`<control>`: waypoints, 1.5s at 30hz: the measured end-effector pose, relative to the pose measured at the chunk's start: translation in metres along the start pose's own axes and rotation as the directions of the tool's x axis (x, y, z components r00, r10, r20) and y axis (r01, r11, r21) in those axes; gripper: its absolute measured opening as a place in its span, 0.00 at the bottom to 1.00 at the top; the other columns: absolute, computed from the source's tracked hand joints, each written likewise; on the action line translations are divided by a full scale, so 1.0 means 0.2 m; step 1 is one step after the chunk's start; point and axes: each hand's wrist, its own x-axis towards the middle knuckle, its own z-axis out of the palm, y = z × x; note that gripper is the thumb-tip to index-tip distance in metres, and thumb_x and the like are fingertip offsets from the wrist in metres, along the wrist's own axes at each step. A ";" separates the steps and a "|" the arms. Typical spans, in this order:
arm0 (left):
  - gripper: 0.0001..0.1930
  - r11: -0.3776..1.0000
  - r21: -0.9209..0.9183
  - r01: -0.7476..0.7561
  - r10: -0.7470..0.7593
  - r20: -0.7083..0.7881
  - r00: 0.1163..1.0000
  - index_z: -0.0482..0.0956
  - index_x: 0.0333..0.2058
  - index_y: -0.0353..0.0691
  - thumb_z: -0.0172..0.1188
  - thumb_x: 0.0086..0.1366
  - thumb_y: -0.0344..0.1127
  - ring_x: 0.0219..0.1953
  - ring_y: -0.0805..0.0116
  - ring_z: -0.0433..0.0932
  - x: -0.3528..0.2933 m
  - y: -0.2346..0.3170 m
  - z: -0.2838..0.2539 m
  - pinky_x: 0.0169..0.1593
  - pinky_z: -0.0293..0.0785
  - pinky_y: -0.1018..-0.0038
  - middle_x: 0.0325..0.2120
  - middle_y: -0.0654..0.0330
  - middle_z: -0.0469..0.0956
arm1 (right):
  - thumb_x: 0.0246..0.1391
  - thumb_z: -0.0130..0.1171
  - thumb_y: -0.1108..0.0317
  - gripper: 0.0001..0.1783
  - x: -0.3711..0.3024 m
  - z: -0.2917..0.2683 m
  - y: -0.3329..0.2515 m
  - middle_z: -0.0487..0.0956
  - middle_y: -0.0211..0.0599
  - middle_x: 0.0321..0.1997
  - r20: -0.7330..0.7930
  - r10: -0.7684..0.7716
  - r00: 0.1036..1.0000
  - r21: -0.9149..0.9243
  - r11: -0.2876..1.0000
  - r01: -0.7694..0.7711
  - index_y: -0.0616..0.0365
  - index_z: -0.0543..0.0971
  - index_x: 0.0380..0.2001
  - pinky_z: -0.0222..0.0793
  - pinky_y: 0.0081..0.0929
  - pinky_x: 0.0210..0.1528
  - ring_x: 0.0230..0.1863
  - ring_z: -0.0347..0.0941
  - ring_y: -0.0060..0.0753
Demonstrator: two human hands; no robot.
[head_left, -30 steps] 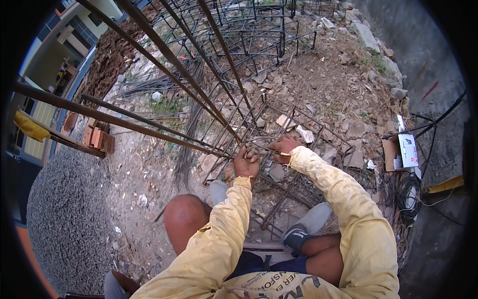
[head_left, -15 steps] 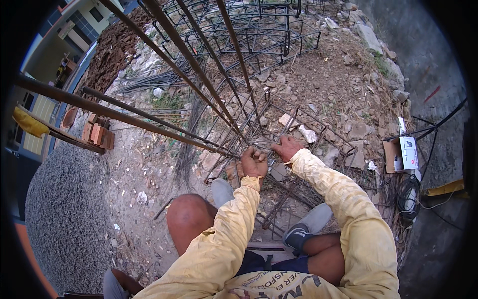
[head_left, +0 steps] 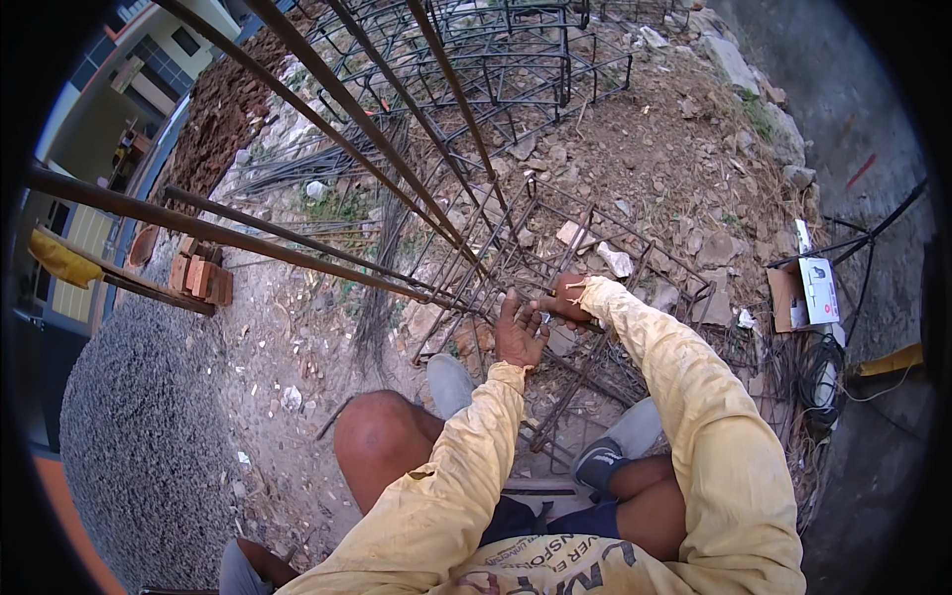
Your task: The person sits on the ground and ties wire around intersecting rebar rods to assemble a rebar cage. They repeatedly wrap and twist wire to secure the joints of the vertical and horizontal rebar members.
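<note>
We see the rusty-brown rebar cage [head_left: 436, 212] over rubbly ground [head_left: 297, 347], its long straight bars slanting into thin, angular ties. Our left hand [head_left: 521, 334] beside it has fingers loosely apart; our right hand's [head_left: 569, 299] curl, on what we cannot tell.

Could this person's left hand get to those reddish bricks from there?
Probably not without shifting position: the left hand is out in front of the body, the reddish bricks sit well off to the left, and long slanting rods run partly between them.

Gray gravel heap [head_left: 149, 426]; red bricks [head_left: 205, 280]
</note>
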 end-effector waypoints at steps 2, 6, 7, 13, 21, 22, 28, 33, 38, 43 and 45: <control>0.36 0.992 0.098 0.082 -0.098 0.167 0.981 0.66 0.52 0.46 0.65 0.52 0.64 0.42 0.66 0.69 -0.01 0.04 0.04 0.42 0.67 0.63 0.42 0.63 0.70 | 0.58 0.50 0.36 0.35 -0.01 0.00 0.00 0.78 0.37 0.18 0.074 -0.016 0.997 0.059 0.998 0.011 0.62 0.79 0.25 0.74 0.30 0.24 0.20 0.77 0.30; 0.24 0.990 0.097 0.097 -0.128 0.396 0.909 0.69 0.44 0.41 0.55 0.64 0.58 0.40 0.60 0.73 0.09 0.12 0.13 0.43 0.71 0.61 0.39 0.58 0.72 | 0.54 0.54 0.35 0.38 -0.07 0.00 0.00 0.81 0.41 0.33 0.060 -0.260 0.964 0.281 0.931 0.233 0.57 0.70 0.53 0.72 0.22 0.22 0.25 0.78 0.28; 0.22 0.996 0.072 0.048 -0.071 0.356 0.932 0.71 0.40 0.40 0.53 0.66 0.56 0.37 0.61 0.74 0.11 0.10 0.17 0.42 0.73 0.62 0.36 0.58 0.73 | 0.51 0.56 0.34 0.41 -0.04 0.01 0.04 0.81 0.45 0.36 0.010 -0.273 0.962 0.205 0.942 0.265 0.57 0.69 0.56 0.73 0.26 0.26 0.28 0.79 0.32; 0.15 0.995 0.083 -0.056 0.057 -0.011 0.998 0.67 0.27 0.41 0.44 0.71 0.42 0.25 0.63 0.71 0.25 -0.02 0.27 0.32 0.72 0.67 0.22 0.61 0.68 | 0.53 0.52 0.34 0.41 0.00 0.12 0.18 0.78 0.60 0.44 -0.392 -0.117 0.913 -0.373 0.927 -0.042 0.61 0.71 0.54 0.70 0.44 0.51 0.50 0.75 0.53; 0.23 0.986 0.158 -0.048 0.069 -0.129 0.989 0.69 0.28 0.43 0.63 0.57 0.58 0.20 0.68 0.69 0.18 -0.04 0.23 0.26 0.68 0.68 0.21 0.64 0.69 | 0.64 0.35 0.37 0.33 0.00 0.02 0.13 0.76 0.37 0.24 0.024 0.019 1.000 -0.008 1.000 -0.018 0.53 0.75 0.49 0.74 0.38 0.27 0.22 0.77 0.39; 0.24 0.983 0.153 -0.100 0.111 -0.062 0.992 0.69 0.28 0.44 0.65 0.55 0.60 0.21 0.69 0.69 0.19 -0.03 0.17 0.27 0.68 0.67 0.21 0.65 0.69 | 0.63 0.33 0.34 0.36 -0.07 0.04 0.08 0.73 0.31 0.22 0.020 0.034 0.999 0.274 0.961 -0.038 0.54 0.76 0.47 0.68 0.30 0.18 0.17 0.71 0.25; 0.25 0.990 0.143 0.007 -0.007 0.005 1.000 0.71 0.33 0.46 0.65 0.55 0.62 0.30 0.66 0.72 0.21 0.04 0.14 0.34 0.73 0.61 0.28 0.63 0.72 | 0.58 0.54 0.45 0.28 0.00 0.10 0.19 0.76 0.34 0.24 -0.171 -0.189 0.967 0.246 0.942 0.228 0.62 0.74 0.43 0.70 0.25 0.17 0.16 0.72 0.24; 0.26 0.989 0.150 0.003 0.010 -0.083 0.996 0.72 0.35 0.44 0.68 0.53 0.60 0.26 0.67 0.69 0.18 0.03 0.18 0.29 0.69 0.65 0.26 0.63 0.71 | 0.61 0.54 0.51 0.23 0.03 0.10 0.17 0.77 0.36 0.28 -0.124 -0.096 0.988 0.356 0.925 0.135 0.63 0.72 0.45 0.74 0.27 0.22 0.18 0.73 0.27; 0.27 0.967 0.243 0.072 -0.046 -0.110 0.993 0.71 0.39 0.42 0.67 0.55 0.58 0.22 0.66 0.68 0.24 0.07 0.14 0.31 0.72 0.67 0.26 0.61 0.74 | 0.63 0.51 0.54 0.21 0.07 0.14 0.18 0.76 0.36 0.29 -0.032 -0.039 0.999 0.544 0.838 0.050 0.61 0.71 0.47 0.75 0.29 0.21 0.22 0.76 0.29; 0.17 0.996 0.057 0.068 -0.075 0.143 0.987 0.72 0.35 0.44 0.64 0.61 0.50 0.26 0.67 0.73 0.31 0.11 0.08 0.34 0.76 0.66 0.25 0.60 0.75 | 0.62 0.51 0.56 0.28 0.04 0.09 0.06 0.78 0.40 0.43 -0.040 -0.231 0.972 0.333 0.914 0.231 0.62 0.62 0.59 0.77 0.31 0.31 0.34 0.78 0.33; 0.16 0.997 0.010 0.078 -0.079 0.138 0.987 0.73 0.33 0.44 0.64 0.62 0.50 0.27 0.68 0.74 0.24 0.08 0.18 0.35 0.76 0.66 0.26 0.60 0.76 | 0.60 0.53 0.57 0.35 0.12 0.12 0.20 0.77 0.43 0.49 -0.215 -0.421 0.881 0.166 0.873 0.458 0.63 0.56 0.63 0.76 0.31 0.26 0.31 0.79 0.32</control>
